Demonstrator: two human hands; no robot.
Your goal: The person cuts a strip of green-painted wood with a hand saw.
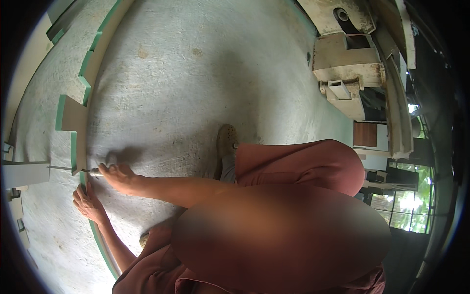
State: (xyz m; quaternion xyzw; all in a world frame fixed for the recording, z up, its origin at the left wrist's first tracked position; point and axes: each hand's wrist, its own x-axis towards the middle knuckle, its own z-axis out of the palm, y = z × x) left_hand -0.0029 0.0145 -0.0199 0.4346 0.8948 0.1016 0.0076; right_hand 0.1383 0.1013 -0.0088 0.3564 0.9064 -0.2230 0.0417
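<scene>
One tool (61, 168) held in right fingers (102, 168), across the board (82, 142) at left. Could skid, if pushed unevenly, into left fingers (78, 198), closed over the board just nearer.

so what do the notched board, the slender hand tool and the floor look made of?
Notched board: probably fibreboard, matt; pale face, evenly green edges, though the green could be paint. Slender hand tool in the right hand: likely metal shaft, thin, straight, greyish; handle material unclear. Floor: seemingly concrete, matt; mottled grey, rough.
</scene>
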